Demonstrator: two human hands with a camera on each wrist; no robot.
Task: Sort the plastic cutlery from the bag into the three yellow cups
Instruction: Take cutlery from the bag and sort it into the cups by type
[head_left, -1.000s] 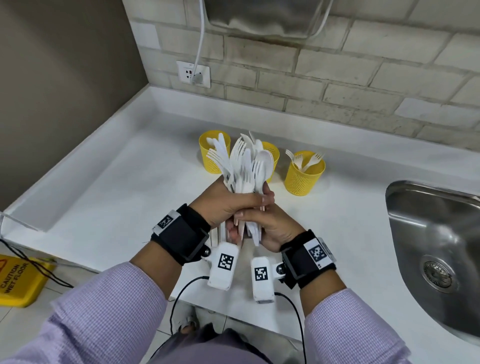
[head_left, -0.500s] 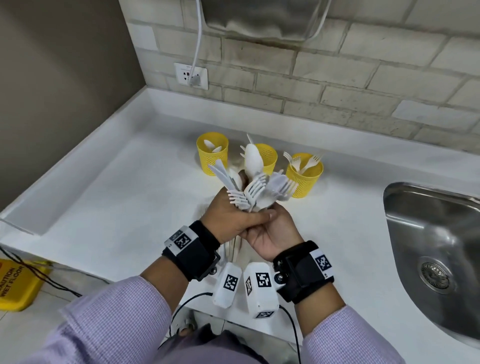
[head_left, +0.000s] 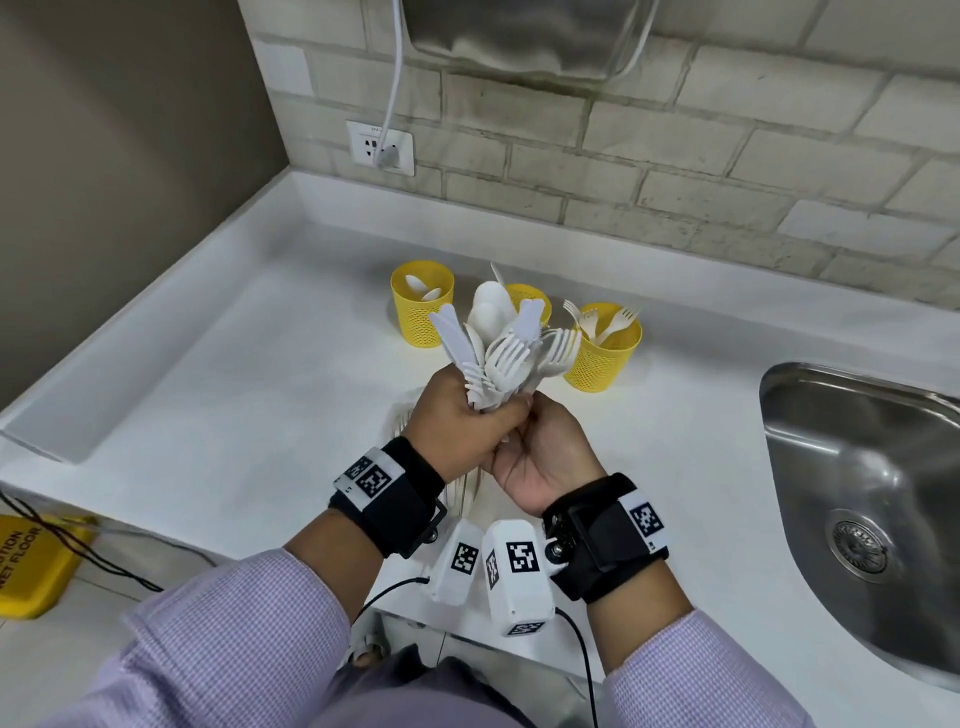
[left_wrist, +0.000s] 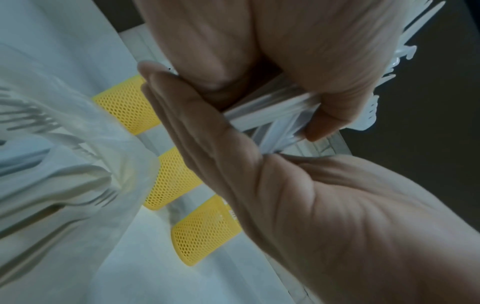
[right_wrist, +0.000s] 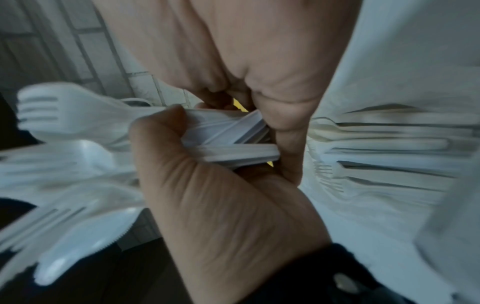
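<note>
Both forearms wear lilac checked sleeves (head_left: 244, 639). Each wrist carries a black strap (head_left: 400, 499) with a square black-and-white marker tag, and a white camera housing (head_left: 514, 577) (also tagged) trailing a thin black cable (head_left: 584, 670).

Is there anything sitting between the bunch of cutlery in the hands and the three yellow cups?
Nothing visible does. The cutlery bunch, gripped by the left hand and right hand, is held above the white counter just in front of the yellow cups, with only bare counter between.
</note>
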